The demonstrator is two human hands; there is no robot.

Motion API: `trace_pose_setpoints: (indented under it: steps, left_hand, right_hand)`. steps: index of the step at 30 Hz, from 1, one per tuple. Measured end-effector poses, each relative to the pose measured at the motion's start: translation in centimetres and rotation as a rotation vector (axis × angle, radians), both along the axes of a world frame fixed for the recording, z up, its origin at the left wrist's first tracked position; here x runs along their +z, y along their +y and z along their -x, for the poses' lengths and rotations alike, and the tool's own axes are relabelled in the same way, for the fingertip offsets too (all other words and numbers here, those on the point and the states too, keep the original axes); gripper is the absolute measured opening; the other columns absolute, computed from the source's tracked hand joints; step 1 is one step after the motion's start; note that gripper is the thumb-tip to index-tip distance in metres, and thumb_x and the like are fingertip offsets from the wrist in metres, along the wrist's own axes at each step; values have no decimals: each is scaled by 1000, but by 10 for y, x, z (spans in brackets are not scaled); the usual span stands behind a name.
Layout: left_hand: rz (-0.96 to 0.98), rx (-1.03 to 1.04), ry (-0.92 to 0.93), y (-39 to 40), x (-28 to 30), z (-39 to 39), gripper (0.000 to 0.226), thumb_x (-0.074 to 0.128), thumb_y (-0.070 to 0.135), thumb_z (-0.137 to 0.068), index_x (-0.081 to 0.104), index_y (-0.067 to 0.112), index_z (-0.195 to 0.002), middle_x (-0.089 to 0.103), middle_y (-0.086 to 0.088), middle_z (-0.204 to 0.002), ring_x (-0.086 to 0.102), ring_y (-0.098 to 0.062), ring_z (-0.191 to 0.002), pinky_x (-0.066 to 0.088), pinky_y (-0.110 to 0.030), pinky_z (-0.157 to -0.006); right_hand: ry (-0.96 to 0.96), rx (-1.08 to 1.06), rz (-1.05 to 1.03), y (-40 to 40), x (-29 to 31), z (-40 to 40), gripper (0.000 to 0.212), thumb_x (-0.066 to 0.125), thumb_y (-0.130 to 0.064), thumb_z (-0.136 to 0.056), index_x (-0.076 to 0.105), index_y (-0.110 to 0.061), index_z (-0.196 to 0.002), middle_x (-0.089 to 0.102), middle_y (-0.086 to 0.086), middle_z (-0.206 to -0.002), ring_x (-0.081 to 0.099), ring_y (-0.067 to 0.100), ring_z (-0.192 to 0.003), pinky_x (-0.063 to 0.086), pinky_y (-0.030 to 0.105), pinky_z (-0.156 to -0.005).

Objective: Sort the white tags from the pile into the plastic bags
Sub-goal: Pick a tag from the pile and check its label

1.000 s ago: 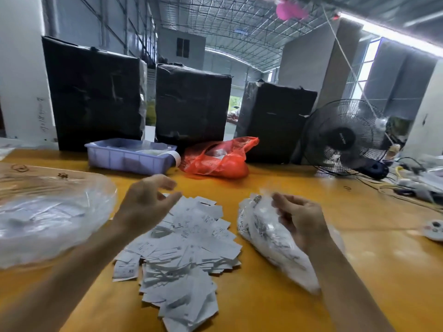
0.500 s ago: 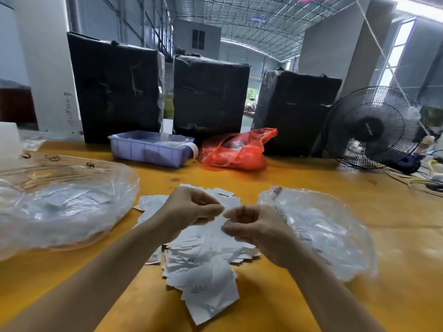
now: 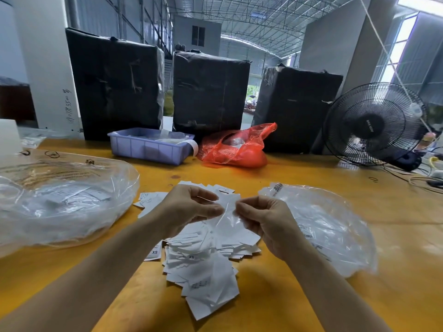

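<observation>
- Now meeting over the pile of white tags [image 3: 201,259], where a second ago well apart: left hand [image 3: 189,209] and right hand [image 3: 266,224].
- Pinching a thin clear film [image 3: 227,214] between both sets of curled fingertips.
- Probably opening a small bag for tags.
- Lying just right of the right fingers: right plastic bag [image 3: 335,226]; well left of the left fingers: left plastic bag [image 3: 60,202].

A second ago the right hand [image 3: 266,224] held the right plastic bag [image 3: 330,226]; now both hands meet over the pile [image 3: 203,257], pinching one small clear bag [image 3: 227,212].
</observation>
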State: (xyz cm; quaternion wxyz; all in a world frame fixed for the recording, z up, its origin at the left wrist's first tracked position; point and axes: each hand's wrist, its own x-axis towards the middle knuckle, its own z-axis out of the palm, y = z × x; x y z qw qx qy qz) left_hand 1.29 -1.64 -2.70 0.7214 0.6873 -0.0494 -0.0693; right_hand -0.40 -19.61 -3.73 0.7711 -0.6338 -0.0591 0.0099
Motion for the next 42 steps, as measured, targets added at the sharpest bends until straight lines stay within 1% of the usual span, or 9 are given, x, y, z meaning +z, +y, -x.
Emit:
trace_pose_setpoints:
  steps: [4,15,21,25,29,31,34,38,42]
  left_hand:
    - [25,-126,109,-2,2,5,47,77,23,-56,64,-2,-94,73,-17,-85,72,-20,-73,55,-20,-57]
    - [-108,-126,92,0,2,4,23,72,-10,-71,66,1,-91,70,-10,-68,65,-13,-58,49,-19,-52]
    - [-47,-100,137,5,3,2,12,74,3,-68,75,4,-80,65,-5,-62,55,-11,-52,47,-18,-49]
    - [-47,-63,120,5,2,2,28,77,18,-58,72,3,-81,69,-6,-69,60,-12,-54,49,-19,-51]
    - [1,-63,126,8,1,-1,10,70,7,-75,68,2,-82,74,-15,-88,72,-18,-69,56,-22,-58]
    - [46,-45,122,10,2,0,3,67,-1,-78,67,1,-80,73,-18,-85,72,-20,-68,55,-21,-53]
    - [73,-26,98,8,4,2,10,70,-6,-72,65,0,-79,73,-18,-78,71,-21,-63,53,-20,-50]
    - [-6,11,38,3,3,2,22,76,-4,-64,63,3,-79,70,-10,-67,69,-17,-59,53,-19,-56]
    - [-76,31,-9,1,2,2,21,76,-4,-69,64,6,-84,67,-6,-66,65,-16,-65,51,-24,-68]
  right_hand:
    - [-20,-38,-16,-1,-1,-1,14,72,-4,-64,66,1,-76,66,8,-60,58,9,-49,49,17,-51]
    - [-20,-220,-125,-25,11,-7,11,68,-11,-74,65,-6,-83,69,4,-68,61,10,-59,51,20,-53]
    - [-108,-908,743,-117,6,-23,8,64,-1,-82,67,4,-88,68,21,-82,65,34,-77,57,35,-68]
    - [183,-801,1298,-129,-4,-28,21,59,1,-82,50,-2,-64,53,18,-74,51,31,-70,40,31,-62]
    - [111,-978,1503,-108,4,-22,13,57,-8,-87,61,1,-95,63,23,-96,58,38,-92,43,35,-68]
    - [-269,-1073,1374,-93,11,-18,19,56,-8,-88,65,4,-101,65,26,-97,59,41,-92,48,41,-72]
    - [-616,-656,873,-46,18,-6,22,62,-20,-89,69,-1,-95,70,12,-84,66,24,-74,53,30,-63]
    - [-206,59,474,12,9,11,57,60,-53,-68,65,-11,-108,71,0,-93,68,7,-82,53,19,-63]
    - [-96,129,362,19,-3,11,35,67,-47,-66,71,-18,-86,72,-5,-79,65,7,-71,50,19,-62]
